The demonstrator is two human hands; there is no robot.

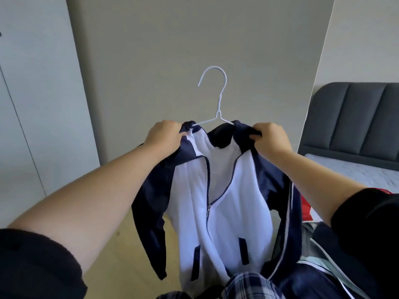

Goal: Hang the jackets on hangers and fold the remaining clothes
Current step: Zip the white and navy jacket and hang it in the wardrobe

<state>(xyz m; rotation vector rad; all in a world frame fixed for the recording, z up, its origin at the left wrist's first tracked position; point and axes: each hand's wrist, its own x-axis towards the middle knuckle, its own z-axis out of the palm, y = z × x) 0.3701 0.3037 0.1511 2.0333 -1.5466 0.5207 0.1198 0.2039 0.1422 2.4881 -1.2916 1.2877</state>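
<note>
Jacket: a navy-and-white zip jacket [226, 201] is held up at centre frame in front of a plain wall [194, 39], well above the floor [121, 255].
Hanger: a white wire hanger [220, 102] sits inside the collar, with both arms running under the shoulder fabric; only the neck and hook show above.
Left hand: the left hand [165, 135] grips the jacket's shoulder at centre left, its fingers [180, 133] curled tight on the cloth.
Right hand: the right hand [268, 137] grips the opposite shoulder, its fingers [255, 136] likewise bunched on the fabric.
Reason for hold: the two-handed grip at the shoulders probably serves to seat the cloth over the hanger's ends and level the garment before it is hung.
Orientation: the hook points to the top of the frame and opens toward the left. The jacket's long axis runs vertically from collar to hem, its front faces the camera, and the zip is open in its upper part.
Sleeves: both hang loose at the sides.
Surroundings: a plaid garment [250, 285] and a dark navy garment [313, 283] lie at lower right, awaiting handling, and a bed [354, 171] occupies the right edge.
</note>
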